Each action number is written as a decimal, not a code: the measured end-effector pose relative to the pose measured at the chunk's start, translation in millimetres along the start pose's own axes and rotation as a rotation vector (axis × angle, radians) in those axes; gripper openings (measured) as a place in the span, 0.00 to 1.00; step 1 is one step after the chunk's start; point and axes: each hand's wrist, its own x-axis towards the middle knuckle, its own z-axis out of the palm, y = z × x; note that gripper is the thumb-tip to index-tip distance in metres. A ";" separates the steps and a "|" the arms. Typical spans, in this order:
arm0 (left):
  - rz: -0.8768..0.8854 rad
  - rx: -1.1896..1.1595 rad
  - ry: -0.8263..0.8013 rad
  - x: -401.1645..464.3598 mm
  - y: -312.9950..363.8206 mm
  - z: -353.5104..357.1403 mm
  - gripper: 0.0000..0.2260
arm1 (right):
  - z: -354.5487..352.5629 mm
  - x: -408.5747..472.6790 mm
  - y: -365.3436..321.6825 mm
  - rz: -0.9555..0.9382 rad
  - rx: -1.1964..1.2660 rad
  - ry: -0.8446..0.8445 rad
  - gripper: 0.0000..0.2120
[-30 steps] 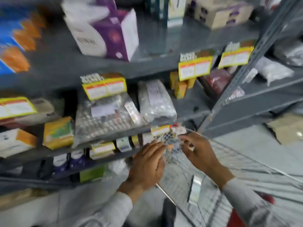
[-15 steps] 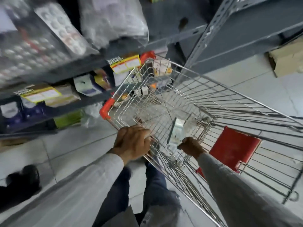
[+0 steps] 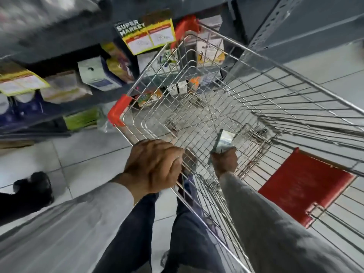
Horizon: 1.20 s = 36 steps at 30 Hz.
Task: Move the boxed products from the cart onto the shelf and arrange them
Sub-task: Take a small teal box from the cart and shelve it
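With the left hand [image 3: 155, 166] clamped on the cart [image 3: 275, 107] rim, the right hand [image 3: 224, 161] pinched a small box [image 3: 225, 139] inside it, which wanted lifting straight clear of the wires.

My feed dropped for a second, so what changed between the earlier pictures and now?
Both hands came down from the shelf edge. The left hand now grips the near rim of the cart; the right hand reached into the basket and closed on a small box. Over the last half second, nothing has visibly shifted. The shelf stock looks unchanged.
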 end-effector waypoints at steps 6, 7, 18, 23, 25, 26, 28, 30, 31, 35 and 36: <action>-0.047 -0.020 -0.033 -4.6 7.9 -6.1 0.19 | -38.6 -36.1 -18.2 -0.108 -0.036 0.005 0.25; -0.048 -0.016 -0.038 -5.6 10.1 -8.6 0.20 | -50.1 -47.7 -23.8 -0.142 -0.039 0.013 0.26; 0.067 -0.219 0.328 -57.9 21.8 -121.6 0.17 | -184.8 -199.8 -137.1 -0.578 -0.197 0.163 0.20; 0.103 -0.258 0.710 -99.4 5.9 -223.3 0.17 | -226.6 -278.0 -214.1 -0.865 -0.163 0.347 0.27; 0.105 -0.251 0.862 -118.4 -2.9 -268.1 0.17 | -239.5 -308.3 -248.2 -0.986 -0.099 0.431 0.26; 0.106 -0.241 0.944 -128.6 -7.9 -291.0 0.17 | -244.6 -321.9 -265.3 -1.041 -0.043 0.470 0.26; 0.111 -0.202 1.109 -149.7 -19.6 -334.3 0.17 | -254.7 -348.1 -300.5 -1.134 0.075 0.519 0.29; 0.114 -0.165 1.260 -170.9 -35.1 -371.6 0.17 | -265.6 -373.6 -337.1 -1.207 0.171 0.554 0.29; 0.104 -0.157 1.326 -181.0 -44.3 -387.7 0.17 | -270.7 -385.5 -354.9 -1.252 0.229 0.566 0.28; -0.034 -0.111 1.404 -197.7 -89.5 -436.5 0.19 | -287.2 -423.5 -424.8 -1.330 0.433 0.590 0.27; -0.086 -0.076 1.339 -194.7 -99.8 -444.5 0.20 | -290.1 -426.9 -441.6 -1.320 0.460 0.575 0.27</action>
